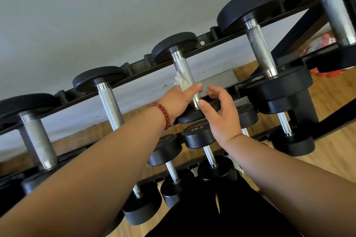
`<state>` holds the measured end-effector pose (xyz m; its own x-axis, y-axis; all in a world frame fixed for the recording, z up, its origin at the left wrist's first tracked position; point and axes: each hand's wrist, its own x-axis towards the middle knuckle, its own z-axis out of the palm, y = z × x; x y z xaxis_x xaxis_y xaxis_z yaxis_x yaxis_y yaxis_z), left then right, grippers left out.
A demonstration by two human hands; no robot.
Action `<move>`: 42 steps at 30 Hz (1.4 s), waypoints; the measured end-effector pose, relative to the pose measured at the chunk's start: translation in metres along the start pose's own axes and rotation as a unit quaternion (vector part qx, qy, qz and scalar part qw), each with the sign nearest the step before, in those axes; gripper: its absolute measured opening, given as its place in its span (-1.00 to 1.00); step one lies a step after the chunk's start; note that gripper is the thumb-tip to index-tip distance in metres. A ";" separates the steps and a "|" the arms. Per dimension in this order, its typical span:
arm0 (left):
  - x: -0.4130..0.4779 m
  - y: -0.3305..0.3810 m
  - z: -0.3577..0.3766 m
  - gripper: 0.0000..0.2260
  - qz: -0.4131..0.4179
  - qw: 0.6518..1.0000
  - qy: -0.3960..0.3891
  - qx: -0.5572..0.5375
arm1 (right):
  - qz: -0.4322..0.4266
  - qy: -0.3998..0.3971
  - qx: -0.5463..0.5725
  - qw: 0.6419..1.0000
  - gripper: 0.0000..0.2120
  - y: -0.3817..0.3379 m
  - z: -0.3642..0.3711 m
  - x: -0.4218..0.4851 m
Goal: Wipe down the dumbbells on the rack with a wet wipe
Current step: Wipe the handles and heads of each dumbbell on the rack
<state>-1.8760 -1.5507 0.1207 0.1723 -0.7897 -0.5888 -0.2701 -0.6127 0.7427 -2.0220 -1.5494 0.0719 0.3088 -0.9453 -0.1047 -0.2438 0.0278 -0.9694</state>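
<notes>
Left grip (178, 98) pinches the wipe (180, 81) round the middle dumbbell (183, 67) handle on the top rack (207, 39), evidently scrubbing it. Right grip (221, 109), loose and holding nothing, sits beside the handle's lower end, probably to steady it.

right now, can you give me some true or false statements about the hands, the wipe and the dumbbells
1. The left hand holds the wet wipe against a dumbbell handle. True.
2. The right hand grips a second wipe. False: it is open and holds nothing.
3. A red bead bracelet sits on the left wrist. True.
4. That handle belongs to a dumbbell on the lowest row. False: it lies on the top row of the rack.
</notes>
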 end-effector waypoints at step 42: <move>-0.057 0.002 0.008 -0.90 0.028 0.914 0.149 -0.377 | -0.003 -0.184 0.039 0.982 -0.73 -0.067 -0.027 0.041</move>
<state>-1.8938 -1.5063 0.1530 0.4594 -0.7251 -0.5130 0.4228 -0.3294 0.8442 -2.0180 -1.5986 0.1388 0.6255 -0.7640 -0.1583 -0.1744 0.0609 -0.9828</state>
